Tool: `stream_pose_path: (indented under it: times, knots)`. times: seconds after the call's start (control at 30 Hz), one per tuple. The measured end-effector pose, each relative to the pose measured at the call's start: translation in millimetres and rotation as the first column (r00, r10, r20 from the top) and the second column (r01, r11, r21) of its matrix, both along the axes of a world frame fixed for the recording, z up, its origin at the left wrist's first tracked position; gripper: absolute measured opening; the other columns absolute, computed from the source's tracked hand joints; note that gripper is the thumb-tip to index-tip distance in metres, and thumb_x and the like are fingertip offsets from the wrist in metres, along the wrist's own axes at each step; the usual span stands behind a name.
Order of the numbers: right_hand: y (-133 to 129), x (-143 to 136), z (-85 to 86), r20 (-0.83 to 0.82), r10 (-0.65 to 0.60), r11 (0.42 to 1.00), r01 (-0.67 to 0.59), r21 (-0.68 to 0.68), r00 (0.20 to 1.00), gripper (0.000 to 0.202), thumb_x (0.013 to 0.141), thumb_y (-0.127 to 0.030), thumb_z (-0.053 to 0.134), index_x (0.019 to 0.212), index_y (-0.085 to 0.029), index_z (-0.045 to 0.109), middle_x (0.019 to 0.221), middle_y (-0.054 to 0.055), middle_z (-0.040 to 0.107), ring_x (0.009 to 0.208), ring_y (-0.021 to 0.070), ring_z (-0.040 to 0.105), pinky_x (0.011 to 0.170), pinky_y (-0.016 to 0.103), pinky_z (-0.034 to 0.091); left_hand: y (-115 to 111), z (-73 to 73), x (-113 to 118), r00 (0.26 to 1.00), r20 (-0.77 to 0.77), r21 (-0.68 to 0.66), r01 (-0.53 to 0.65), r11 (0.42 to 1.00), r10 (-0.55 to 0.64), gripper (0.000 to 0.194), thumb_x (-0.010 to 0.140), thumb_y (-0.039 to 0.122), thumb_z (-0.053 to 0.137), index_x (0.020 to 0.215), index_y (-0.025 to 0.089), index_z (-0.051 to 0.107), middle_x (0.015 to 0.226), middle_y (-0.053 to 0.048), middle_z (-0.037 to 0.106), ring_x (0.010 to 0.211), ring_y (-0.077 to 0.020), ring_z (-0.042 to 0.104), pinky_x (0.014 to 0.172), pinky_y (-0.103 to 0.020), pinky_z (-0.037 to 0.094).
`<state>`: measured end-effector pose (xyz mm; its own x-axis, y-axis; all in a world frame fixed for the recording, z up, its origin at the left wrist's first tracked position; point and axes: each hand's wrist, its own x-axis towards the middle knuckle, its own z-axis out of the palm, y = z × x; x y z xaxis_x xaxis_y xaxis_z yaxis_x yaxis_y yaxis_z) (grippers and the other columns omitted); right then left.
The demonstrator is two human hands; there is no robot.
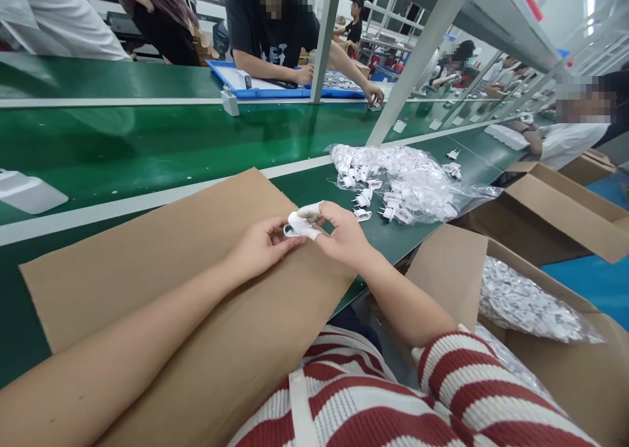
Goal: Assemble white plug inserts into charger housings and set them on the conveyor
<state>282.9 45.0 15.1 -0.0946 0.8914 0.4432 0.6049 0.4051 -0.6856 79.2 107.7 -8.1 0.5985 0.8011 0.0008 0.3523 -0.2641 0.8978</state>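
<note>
Over the cardboard sheet point(162, 257), I have one small white plastic plug-adapter part point(293, 229) pinched in the fingertips of both my left hand point(258, 247) and right hand point(346, 237); I judge it light, stiff and slightly slick, best held by its outer sides. Toward two o'clock lies a limp clear bag of plug adapters point(407, 172). No brand reads on the part, nor can I decipher the black T-shirt's white print point(276, 54) at twelve.

Your long green workbench point(162, 132) carries a flat brown cardboard sheet point(196, 290) nearest you, a clear plastic bag of white plug pieces point(407, 178) beyond it, a shallow blue-rimmed tray point(265, 94) across from you, and a white plastic housing point(32, 193) at the left.
</note>
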Motion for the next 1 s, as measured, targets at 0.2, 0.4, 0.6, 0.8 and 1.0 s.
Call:
stream_pose_path:
  times: [0.2, 0.4, 0.6, 0.8, 1.0]
  knots:
    - [-1.0, -1.5, 12.5, 0.333, -0.015, 0.998, -0.008, 0.070, 0.943, 0.043, 0.086, -0.006, 0.050, 0.121, -0.021, 0.071, 0.105, 0.007, 0.073, 0.096, 0.0235, 0.062, 0.086, 0.035, 0.049, -2.8, 2.7, 1.9, 0.998, 0.053, 0.026, 0.021, 0.999, -0.022, 0.045, 0.087, 0.057, 0.076, 0.113, 0.021, 0.073, 0.069, 0.001, 0.061, 0.060, -0.0149, 0.053, 0.056, -0.025, 0.040]
    - [-0.7, -3.9, 13.3, 0.506, 0.028, 0.995, -0.074, 0.071, 0.862, 0.040, 0.083, -0.003, 0.047, 0.115, -0.018, 0.067, 0.099, 0.009, 0.068, 0.091, 0.0256, 0.056, 0.080, 0.036, 0.045, -0.8, 0.7, 2.2, 0.997, 0.068, 0.059, 0.028, 0.998, -0.032, 0.042, 0.087, 0.056, 0.075, 0.106, 0.019, 0.073, 0.067, 0.000, 0.058, 0.061, -0.0148, 0.051, 0.059, -0.026, 0.042]
    - [-0.5, -9.4, 17.0, 0.575, 0.028, 0.994, -0.085, 0.072, 0.817, 0.031, 0.084, -0.003, 0.047, 0.103, -0.019, 0.066, 0.094, 0.008, 0.063, 0.085, 0.0251, 0.050, 0.074, 0.036, 0.042, -0.5, -1.6, 1.5, 0.998, 0.053, 0.086, 0.019, 0.996, -0.023, 0.041, 0.087, 0.059, 0.074, 0.097, 0.019, 0.070, 0.069, -0.001, 0.059, 0.061, -0.0148, 0.050, 0.057, -0.027, 0.040]
    - [1.9, -13.6, 20.4, 0.573, 0.039, 0.996, -0.077, 0.042, 0.819, 0.036, 0.082, -0.001, 0.048, 0.106, -0.018, 0.067, 0.093, 0.008, 0.063, 0.084, 0.0245, 0.051, 0.073, 0.035, 0.042, -0.6, -1.4, 1.5, 0.999, 0.008, 0.131, 0.035, 0.991, -0.037, 0.037, 0.090, 0.056, 0.069, 0.092, 0.020, 0.069, 0.069, 0.000, 0.058, 0.060, -0.0149, 0.047, 0.056, -0.028, 0.035]
    - [0.5, -18.6, 15.1, 0.585, -0.017, 0.999, -0.009, 0.042, 0.811, 0.037, 0.081, -0.003, 0.050, 0.110, -0.018, 0.067, 0.094, 0.008, 0.064, 0.084, 0.0250, 0.053, 0.074, 0.035, 0.041, -2.8, 1.7, 0.4, 0.996, -0.095, 0.292, 0.031, 0.956, -0.003, 0.040, 0.093, 0.055, 0.061, 0.075, 0.020, 0.060, 0.072, -0.005, 0.061, 0.065, -0.0189, 0.054, 0.061, -0.034, 0.037]
